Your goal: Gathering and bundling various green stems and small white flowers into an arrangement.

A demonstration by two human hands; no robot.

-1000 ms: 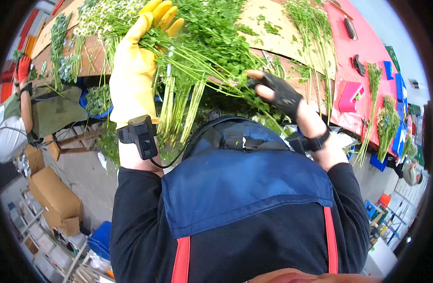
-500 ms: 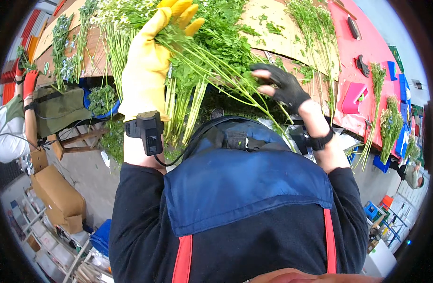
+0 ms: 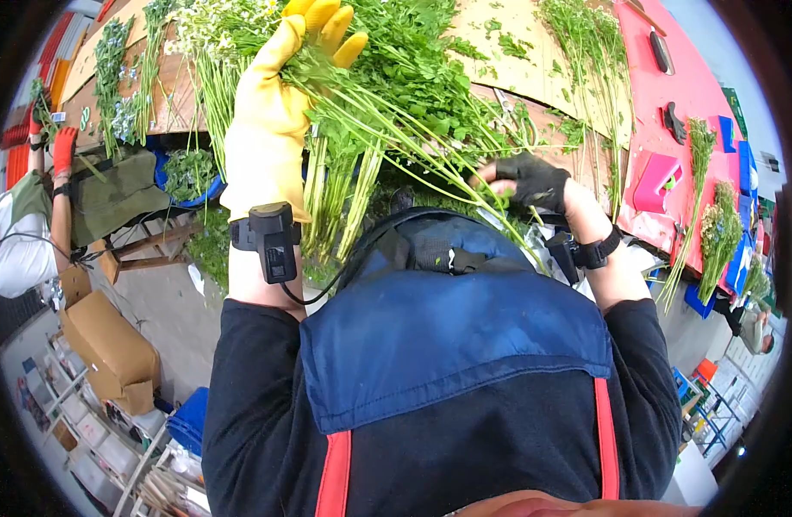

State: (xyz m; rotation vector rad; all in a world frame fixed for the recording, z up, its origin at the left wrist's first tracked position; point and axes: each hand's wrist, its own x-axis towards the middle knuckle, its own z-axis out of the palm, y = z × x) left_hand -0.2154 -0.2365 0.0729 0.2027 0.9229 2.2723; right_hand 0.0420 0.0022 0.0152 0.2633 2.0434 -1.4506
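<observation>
My left hand (image 3: 280, 112), in a long yellow glove, grips a bunch of leafy green flower stems (image 3: 387, 116) at its upper end. The stems slant down to the right, across the front of my body. On their lower part, my right hand (image 3: 534, 183), in a black glove with bare fingertips, is closed in a pinch on a leafy bit of stem. Below the left glove, a thick row of cut stems (image 3: 349, 198) hangs over the table edge. White daisy-like flowers (image 3: 219, 30) and a heap of green foliage (image 3: 405, 56) lie behind it.
Sheets of cardboard (image 3: 517, 52) cover part of the table, with stems laid across. On the red surface at right are a knife (image 3: 661, 53), a black glove (image 3: 673, 123), a pink holder (image 3: 657, 181) and flower bunches (image 3: 719, 233). A co-worker's red-gloved hand (image 3: 64, 151) is at far left.
My right hand has moved down along the stems, and its fingers have closed in on the leafy part. The left hand keeps its hold in nearly the same place.
</observation>
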